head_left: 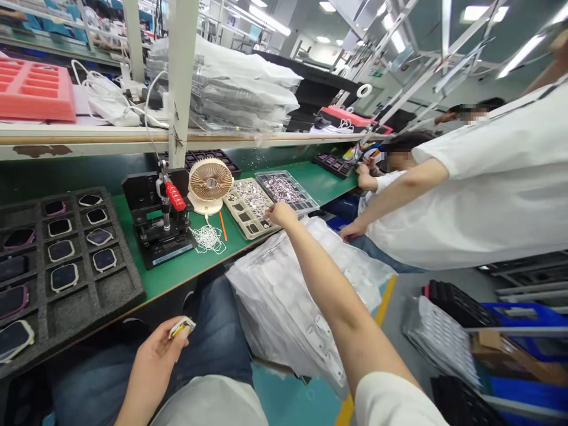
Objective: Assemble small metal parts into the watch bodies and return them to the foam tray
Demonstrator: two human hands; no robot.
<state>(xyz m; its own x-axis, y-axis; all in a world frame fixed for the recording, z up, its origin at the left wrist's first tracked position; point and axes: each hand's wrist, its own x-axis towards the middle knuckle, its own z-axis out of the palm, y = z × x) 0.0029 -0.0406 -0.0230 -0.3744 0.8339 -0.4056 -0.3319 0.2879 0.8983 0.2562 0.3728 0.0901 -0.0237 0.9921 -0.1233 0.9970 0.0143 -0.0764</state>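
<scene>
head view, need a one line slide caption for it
Left hand holds a small watch-like part while the right hand is at a beige compartment tray.

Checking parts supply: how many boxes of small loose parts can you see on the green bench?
2: a beige box by the right hand, and a clear box beside it to the right. Others may be hidden.
</scene>
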